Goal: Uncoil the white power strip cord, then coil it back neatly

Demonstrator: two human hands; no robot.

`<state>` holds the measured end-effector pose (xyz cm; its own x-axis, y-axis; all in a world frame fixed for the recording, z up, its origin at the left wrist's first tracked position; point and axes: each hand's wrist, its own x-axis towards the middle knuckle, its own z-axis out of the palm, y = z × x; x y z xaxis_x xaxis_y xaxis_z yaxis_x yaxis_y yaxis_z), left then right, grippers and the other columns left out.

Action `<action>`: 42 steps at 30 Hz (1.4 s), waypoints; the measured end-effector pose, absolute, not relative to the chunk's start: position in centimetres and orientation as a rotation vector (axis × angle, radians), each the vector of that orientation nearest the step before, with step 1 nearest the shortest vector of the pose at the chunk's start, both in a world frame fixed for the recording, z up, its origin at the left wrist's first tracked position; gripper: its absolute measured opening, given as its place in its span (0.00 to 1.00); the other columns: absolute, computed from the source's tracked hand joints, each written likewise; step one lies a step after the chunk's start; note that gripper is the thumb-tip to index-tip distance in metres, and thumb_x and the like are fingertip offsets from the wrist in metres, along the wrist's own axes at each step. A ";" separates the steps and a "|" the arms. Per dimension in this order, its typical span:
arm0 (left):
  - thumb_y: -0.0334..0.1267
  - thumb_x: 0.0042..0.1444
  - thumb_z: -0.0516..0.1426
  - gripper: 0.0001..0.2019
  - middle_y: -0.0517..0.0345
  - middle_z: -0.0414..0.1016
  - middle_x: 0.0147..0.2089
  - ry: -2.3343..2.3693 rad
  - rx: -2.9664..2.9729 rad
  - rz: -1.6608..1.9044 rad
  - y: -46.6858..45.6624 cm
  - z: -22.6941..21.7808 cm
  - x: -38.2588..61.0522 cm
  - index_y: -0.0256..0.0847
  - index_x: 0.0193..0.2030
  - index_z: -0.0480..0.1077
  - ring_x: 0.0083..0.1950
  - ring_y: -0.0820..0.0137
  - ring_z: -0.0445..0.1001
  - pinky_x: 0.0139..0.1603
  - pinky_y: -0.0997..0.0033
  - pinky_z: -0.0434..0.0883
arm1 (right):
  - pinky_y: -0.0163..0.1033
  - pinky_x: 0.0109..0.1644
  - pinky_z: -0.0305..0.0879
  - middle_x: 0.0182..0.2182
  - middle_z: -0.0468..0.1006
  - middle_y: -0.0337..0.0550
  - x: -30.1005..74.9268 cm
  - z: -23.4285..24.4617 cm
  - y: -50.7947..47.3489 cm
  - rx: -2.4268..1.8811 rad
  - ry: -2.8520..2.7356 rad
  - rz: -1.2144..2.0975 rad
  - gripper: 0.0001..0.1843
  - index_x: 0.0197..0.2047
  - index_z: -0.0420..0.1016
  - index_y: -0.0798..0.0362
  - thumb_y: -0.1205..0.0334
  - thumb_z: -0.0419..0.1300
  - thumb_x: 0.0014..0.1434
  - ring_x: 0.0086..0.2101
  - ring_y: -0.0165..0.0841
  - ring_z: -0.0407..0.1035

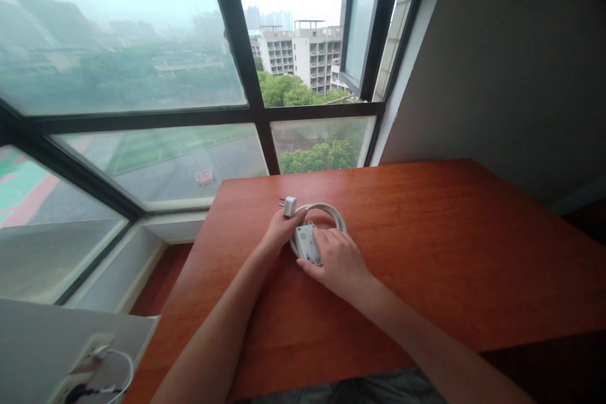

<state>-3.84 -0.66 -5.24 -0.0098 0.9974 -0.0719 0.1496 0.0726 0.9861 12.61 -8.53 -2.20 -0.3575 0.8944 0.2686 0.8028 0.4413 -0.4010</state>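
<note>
A white power strip (307, 242) lies on the reddish-brown wooden table (449, 233) with its thick white cable (326, 209) coiled in a loop around it. The cable ends in a white plug (289, 206) at the loop's far left. My left hand (280, 232) is curled round the cable just below the plug. My right hand (337, 261) rests on the strip's right side, fingers bent over it and the coil. Both hands press the bundle against the tabletop.
Large dark-framed windows (255, 115) rise behind the table, a grey wall (511, 63) stands at right. At lower left, a white surface (57, 347) carries a wall socket (85, 363) with a thin white cable plugged in.
</note>
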 end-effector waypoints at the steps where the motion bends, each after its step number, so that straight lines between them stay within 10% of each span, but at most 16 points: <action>1: 0.55 0.45 0.63 0.22 0.60 0.68 0.23 1.354 1.262 1.083 -0.7 -5.2 -3.8 0.35 0.26 0.67 0.24 0.75 0.63 0.24 0.77 0.61 | 0.51 0.53 0.61 0.46 0.75 0.56 12.9 -2.2 -8.2 -1.409 -2.273 0.286 0.32 0.57 0.67 0.58 0.47 0.62 0.53 0.47 0.47 0.67; 16: 0.53 0.48 0.63 0.20 0.60 0.67 0.18 1.210 1.213 0.986 -0.8 -4.5 -3.7 0.35 0.28 0.68 0.17 0.73 0.65 0.17 0.76 0.62 | 0.53 0.62 0.56 0.62 0.65 0.48 16.8 -3.7 -3.6 -1.123 -2.383 0.343 0.39 0.65 0.60 0.50 0.62 0.61 0.50 0.61 0.45 0.55; 23: 0.52 0.49 0.62 0.19 0.60 0.68 0.18 1.246 1.169 1.011 -1.3 -3.8 -3.5 0.35 0.32 0.70 0.17 0.73 0.66 0.17 0.76 0.62 | 0.51 0.66 0.51 0.69 0.41 0.48 17.3 -4.0 -2.5 -1.145 -2.231 0.576 0.39 0.62 0.64 0.46 0.60 0.66 0.46 0.67 0.48 0.41; 42: 0.54 0.46 0.64 0.21 0.56 0.74 0.26 1.244 1.011 1.160 -1.2 -4.7 -3.4 0.34 0.32 0.71 0.24 0.73 0.69 0.25 0.76 0.65 | 0.57 0.66 0.48 0.68 0.49 0.53 13.7 -5.5 -4.9 -1.346 -2.001 0.239 0.25 0.49 0.75 0.56 0.49 0.63 0.51 0.66 0.52 0.43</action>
